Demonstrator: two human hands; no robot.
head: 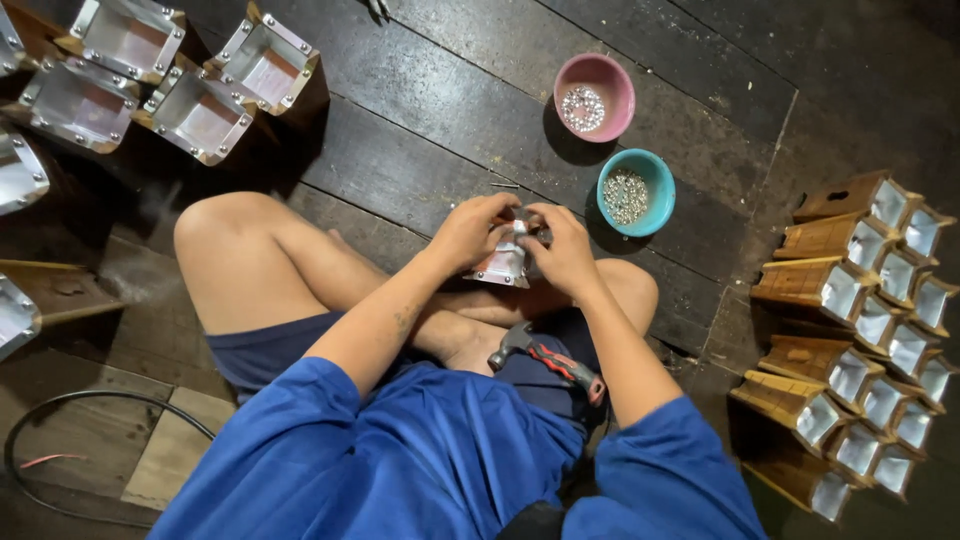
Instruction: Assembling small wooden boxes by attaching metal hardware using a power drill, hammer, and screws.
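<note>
I sit cross-legged on a dark wooden floor. My left hand [470,228] and my right hand [562,250] both grip a small metal-lined wooden box [505,262] held over my legs, fingers meeting at its top edge. A hammer with a red and black handle [548,360] lies on my lap just below the hands. Past my hands stand a teal bowl [637,192] and a pink bowl [595,97], each holding several small silvery pieces.
Several wooden boxes with shiny metal linings [860,330] are stacked in rows at the right. More open metal-lined boxes [190,85] stand at the upper left. A black cable [60,420] loops on the floor at the lower left.
</note>
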